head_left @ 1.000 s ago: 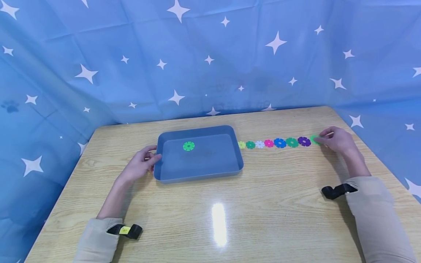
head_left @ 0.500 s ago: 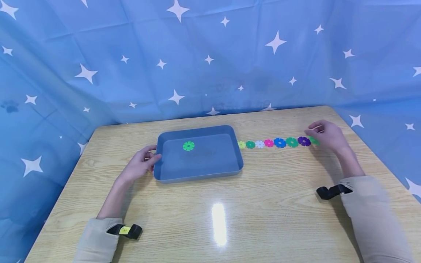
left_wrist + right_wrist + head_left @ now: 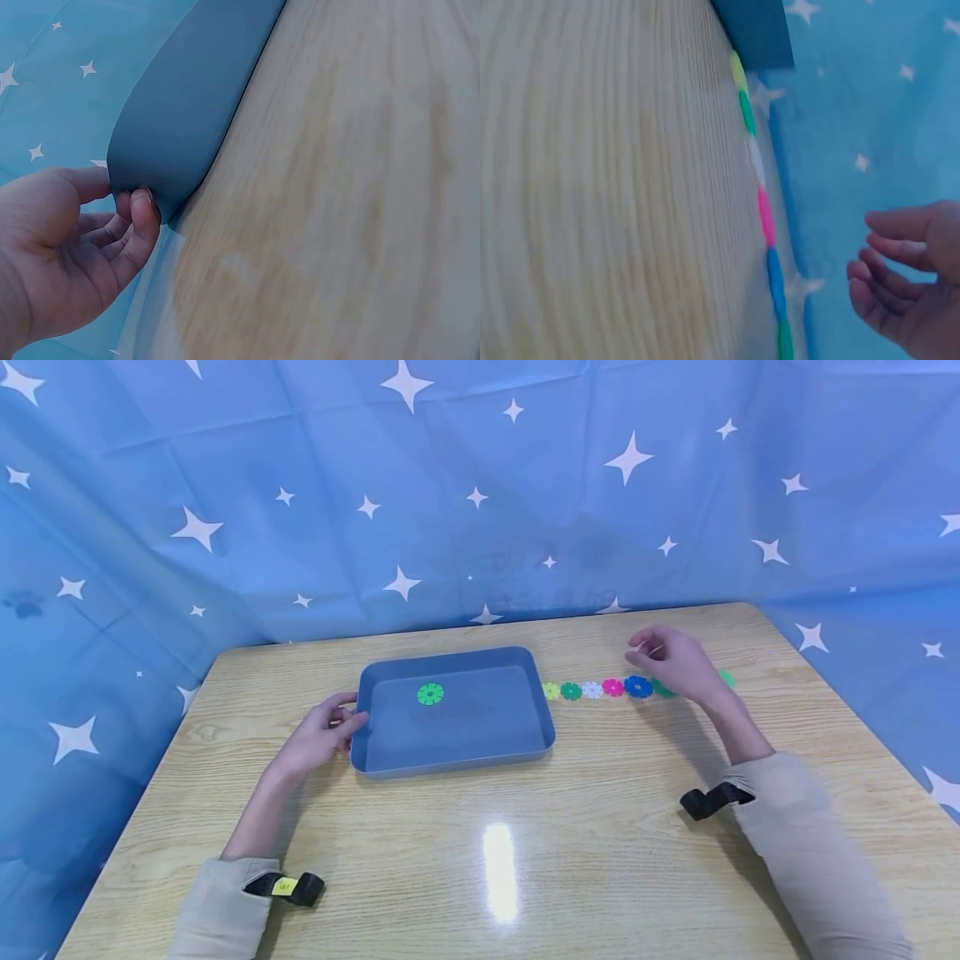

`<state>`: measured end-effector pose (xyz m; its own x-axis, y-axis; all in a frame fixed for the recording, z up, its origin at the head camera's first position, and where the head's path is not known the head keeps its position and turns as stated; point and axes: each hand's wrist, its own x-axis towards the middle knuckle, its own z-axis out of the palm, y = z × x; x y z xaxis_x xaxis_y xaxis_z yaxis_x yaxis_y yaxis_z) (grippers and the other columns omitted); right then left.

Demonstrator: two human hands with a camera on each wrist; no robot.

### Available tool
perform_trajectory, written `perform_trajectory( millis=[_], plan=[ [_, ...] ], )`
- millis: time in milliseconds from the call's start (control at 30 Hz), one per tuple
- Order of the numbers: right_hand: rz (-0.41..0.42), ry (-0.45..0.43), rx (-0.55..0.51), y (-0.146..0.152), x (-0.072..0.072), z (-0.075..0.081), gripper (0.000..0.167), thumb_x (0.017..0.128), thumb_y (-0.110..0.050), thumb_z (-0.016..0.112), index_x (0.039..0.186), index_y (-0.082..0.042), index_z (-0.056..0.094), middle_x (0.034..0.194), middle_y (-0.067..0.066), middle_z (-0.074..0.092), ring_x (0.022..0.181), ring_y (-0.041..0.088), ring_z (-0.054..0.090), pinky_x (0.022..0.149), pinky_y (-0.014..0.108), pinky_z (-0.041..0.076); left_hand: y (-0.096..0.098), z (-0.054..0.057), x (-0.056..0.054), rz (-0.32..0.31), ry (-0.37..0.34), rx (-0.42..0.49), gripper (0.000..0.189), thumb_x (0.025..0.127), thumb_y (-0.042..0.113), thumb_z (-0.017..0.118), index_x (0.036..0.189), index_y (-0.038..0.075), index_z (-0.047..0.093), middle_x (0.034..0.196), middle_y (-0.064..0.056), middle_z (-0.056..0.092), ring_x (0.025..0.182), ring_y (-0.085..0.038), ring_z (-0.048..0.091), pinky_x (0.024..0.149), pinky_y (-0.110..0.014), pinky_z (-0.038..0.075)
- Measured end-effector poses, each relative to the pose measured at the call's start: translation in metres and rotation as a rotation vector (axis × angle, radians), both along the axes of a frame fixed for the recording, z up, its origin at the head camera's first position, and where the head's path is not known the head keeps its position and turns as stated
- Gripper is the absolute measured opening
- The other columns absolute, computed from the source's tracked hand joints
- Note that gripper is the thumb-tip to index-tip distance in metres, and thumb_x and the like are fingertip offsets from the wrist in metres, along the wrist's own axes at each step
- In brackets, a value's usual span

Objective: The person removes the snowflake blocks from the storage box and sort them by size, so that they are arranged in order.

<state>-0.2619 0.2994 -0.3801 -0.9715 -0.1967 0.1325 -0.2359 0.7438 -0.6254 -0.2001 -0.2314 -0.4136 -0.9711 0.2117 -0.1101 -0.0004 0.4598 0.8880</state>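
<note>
My left hand grips the left end wall of a shallow blue-grey tray, thumb over the rim; the left wrist view shows the fingers pinching the tray wall. Inside the tray lies one bright green notched disc. From the tray's right side runs a row of flat notched plastic discs: yellow, green, white, pink, blue and more. My right hand hovers above the row with nothing between its loosely bent fingers, covering part of it.
The wooden table extends in front of the tray, with a bright light reflection on it. A blue curtain with white stars hangs behind the table's far edge. A light green disc ends the row at the right.
My right hand has let go of the light green disc at the row's right end and moved left over the row. My left hand and the tray have stayed put.
</note>
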Motion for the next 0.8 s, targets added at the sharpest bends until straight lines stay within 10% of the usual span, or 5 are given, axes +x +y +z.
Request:
perform_trajectory(
  millis=[800],
  plan=[
    [0.362,0.023,-0.101,-0.166,-0.008,0.006,0.025,0.097,-0.009,0.068,0.117,0.006,0.065,0.099,0.013,0.069,0.089,0.026,0.065,0.079,0.04,0.053,0.0,0.0,0.0,-0.01,0.011,0.026,0.06,0.105,0.02,0.059,0.152,-0.006,0.033,0.091,-0.016,0.058,0.066,-0.025,0.057,0.059,-0.032,0.05]
  ],
)
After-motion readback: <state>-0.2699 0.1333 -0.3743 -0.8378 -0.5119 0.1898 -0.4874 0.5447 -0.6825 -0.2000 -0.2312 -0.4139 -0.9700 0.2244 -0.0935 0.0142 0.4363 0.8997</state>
